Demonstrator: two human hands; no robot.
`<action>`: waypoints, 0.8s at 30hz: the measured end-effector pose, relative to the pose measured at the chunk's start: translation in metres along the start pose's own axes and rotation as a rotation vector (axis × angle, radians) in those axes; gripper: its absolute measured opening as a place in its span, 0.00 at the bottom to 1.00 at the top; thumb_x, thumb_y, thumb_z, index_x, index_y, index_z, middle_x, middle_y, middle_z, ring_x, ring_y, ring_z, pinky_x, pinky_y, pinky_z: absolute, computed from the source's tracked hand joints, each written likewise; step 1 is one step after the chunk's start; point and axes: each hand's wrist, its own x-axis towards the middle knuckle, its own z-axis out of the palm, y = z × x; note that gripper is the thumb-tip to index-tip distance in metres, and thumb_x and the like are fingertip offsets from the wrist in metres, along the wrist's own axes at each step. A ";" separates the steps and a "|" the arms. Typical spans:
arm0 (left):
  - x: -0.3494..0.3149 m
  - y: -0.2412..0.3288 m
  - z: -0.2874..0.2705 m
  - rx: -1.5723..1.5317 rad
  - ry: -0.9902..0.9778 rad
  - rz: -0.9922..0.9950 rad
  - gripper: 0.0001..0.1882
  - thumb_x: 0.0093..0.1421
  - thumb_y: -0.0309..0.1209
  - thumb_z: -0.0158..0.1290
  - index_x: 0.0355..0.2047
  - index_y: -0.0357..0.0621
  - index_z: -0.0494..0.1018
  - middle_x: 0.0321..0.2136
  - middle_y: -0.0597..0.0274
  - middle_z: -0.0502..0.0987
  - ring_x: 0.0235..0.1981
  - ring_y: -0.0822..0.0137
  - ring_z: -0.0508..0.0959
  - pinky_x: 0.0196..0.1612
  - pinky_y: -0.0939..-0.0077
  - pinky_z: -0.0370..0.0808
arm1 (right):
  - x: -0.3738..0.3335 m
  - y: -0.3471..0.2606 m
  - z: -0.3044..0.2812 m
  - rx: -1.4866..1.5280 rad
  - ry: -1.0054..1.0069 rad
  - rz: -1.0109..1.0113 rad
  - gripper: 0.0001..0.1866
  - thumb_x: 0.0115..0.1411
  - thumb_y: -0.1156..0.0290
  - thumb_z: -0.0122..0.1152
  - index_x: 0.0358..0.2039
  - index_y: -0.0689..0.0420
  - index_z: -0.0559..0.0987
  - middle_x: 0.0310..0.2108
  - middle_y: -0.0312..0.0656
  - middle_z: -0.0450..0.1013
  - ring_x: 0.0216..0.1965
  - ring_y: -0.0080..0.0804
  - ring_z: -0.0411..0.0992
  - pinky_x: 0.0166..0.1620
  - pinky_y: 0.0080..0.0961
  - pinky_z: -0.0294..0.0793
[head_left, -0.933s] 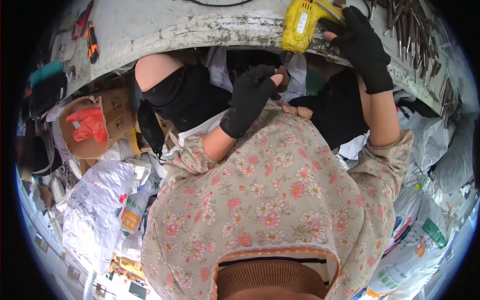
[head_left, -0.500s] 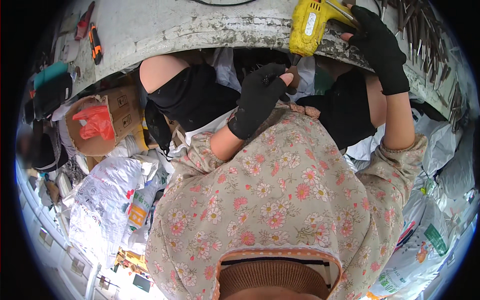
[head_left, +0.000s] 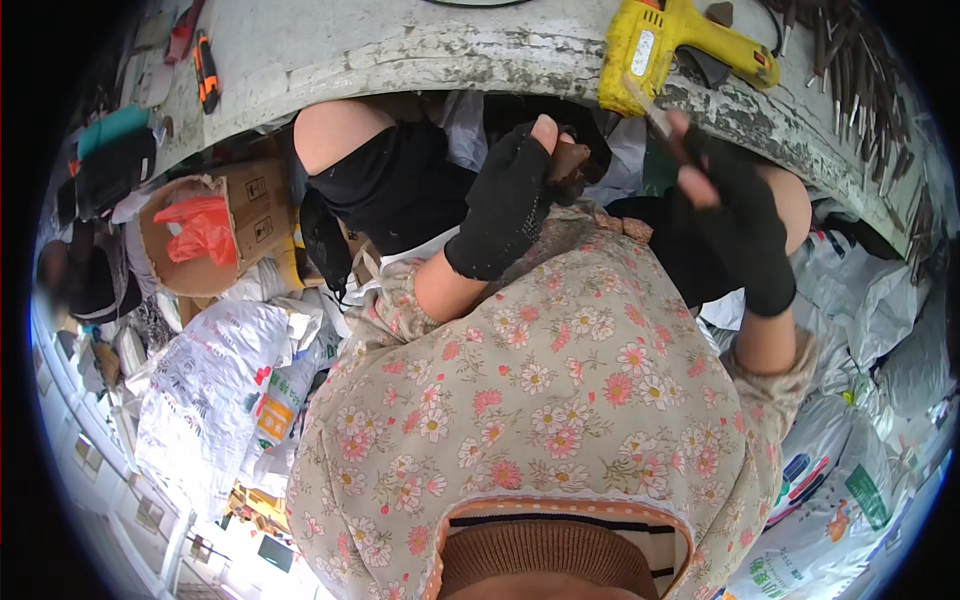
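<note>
My left hand [head_left: 503, 205], in a black fingerless glove, is above my lap and closed on a small brown carved-looking piece [head_left: 570, 162]. The piece sticks out past the thumb and fingertips. My right hand [head_left: 738, 205], gloved alike, is closed round a slim tool with a pale blade-like tip [head_left: 648, 104]. Motion smears the tool and fingers, so its exact kind does not show. Its tip points up and left, in front of a yellow pistol-shaped electric tool [head_left: 636, 58] lying at the bench edge.
On the worn bench [head_left: 420, 50], many slim dark-handled tools [head_left: 858, 85] lie at the right, an orange-and-black utility knife [head_left: 206, 72] at the left. Below left stands a cardboard box [head_left: 190, 262] with a red plastic bag [head_left: 200, 230]. White sacks [head_left: 205, 390] flank me.
My right hand has come down from beside the yellow tool's handle toward my lap, bringing the slim tool. My left hand has turned slightly, and the brown piece shows more.
</note>
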 end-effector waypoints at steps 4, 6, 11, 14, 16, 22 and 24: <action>0.002 0.006 0.010 -0.312 0.195 -0.248 0.17 0.62 0.44 0.45 0.24 0.44 0.69 0.17 0.68 0.69 0.17 0.78 0.67 0.22 0.85 0.64 | -0.024 -0.029 -0.009 0.289 -0.309 0.273 0.18 0.55 0.75 0.56 0.48 0.56 0.73 0.38 0.42 0.75 0.35 0.27 0.74 0.38 0.20 0.69; 0.004 0.001 0.001 -0.185 -0.166 -0.209 0.18 0.62 0.47 0.43 0.25 0.47 0.67 0.17 0.71 0.64 0.15 0.76 0.61 0.20 0.84 0.59 | -0.026 -0.030 -0.007 0.291 -0.279 0.235 0.18 0.55 0.75 0.56 0.48 0.56 0.73 0.37 0.42 0.76 0.33 0.27 0.73 0.37 0.21 0.69; -0.005 0.007 0.007 -0.050 -0.070 -0.233 0.19 0.61 0.47 0.44 0.24 0.47 0.66 0.15 0.72 0.61 0.14 0.78 0.59 0.18 0.85 0.56 | -0.021 -0.038 -0.014 0.188 -0.317 0.206 0.18 0.54 0.75 0.57 0.47 0.54 0.74 0.35 0.44 0.76 0.28 0.29 0.72 0.33 0.22 0.69; -0.007 0.013 0.009 -0.005 -0.027 -0.214 0.18 0.61 0.46 0.45 0.22 0.46 0.66 0.15 0.72 0.62 0.13 0.79 0.59 0.17 0.85 0.56 | -0.019 -0.042 -0.017 0.075 -0.363 0.205 0.18 0.53 0.76 0.58 0.46 0.53 0.75 0.33 0.45 0.75 0.25 0.33 0.72 0.30 0.23 0.69; -0.008 0.015 0.008 0.021 -0.016 -0.207 0.18 0.61 0.44 0.46 0.21 0.45 0.66 0.15 0.72 0.62 0.13 0.79 0.60 0.16 0.85 0.56 | -0.020 -0.039 -0.015 0.053 -0.311 0.098 0.18 0.52 0.75 0.59 0.46 0.52 0.76 0.31 0.45 0.75 0.24 0.35 0.71 0.29 0.24 0.68; -0.010 0.010 0.003 0.245 0.059 -0.059 0.18 0.60 0.44 0.47 0.22 0.44 0.69 0.15 0.71 0.65 0.17 0.80 0.64 0.21 0.85 0.60 | -0.021 -0.038 -0.011 0.044 -0.316 0.054 0.18 0.50 0.77 0.60 0.44 0.51 0.77 0.27 0.42 0.74 0.23 0.34 0.70 0.28 0.25 0.68; -0.015 0.014 0.003 0.524 -0.002 0.147 0.18 0.61 0.41 0.47 0.20 0.41 0.69 0.14 0.71 0.66 0.18 0.81 0.65 0.22 0.85 0.60 | -0.017 -0.047 -0.015 -0.052 -0.386 0.070 0.18 0.50 0.77 0.60 0.44 0.53 0.76 0.31 0.42 0.75 0.28 0.33 0.72 0.32 0.24 0.69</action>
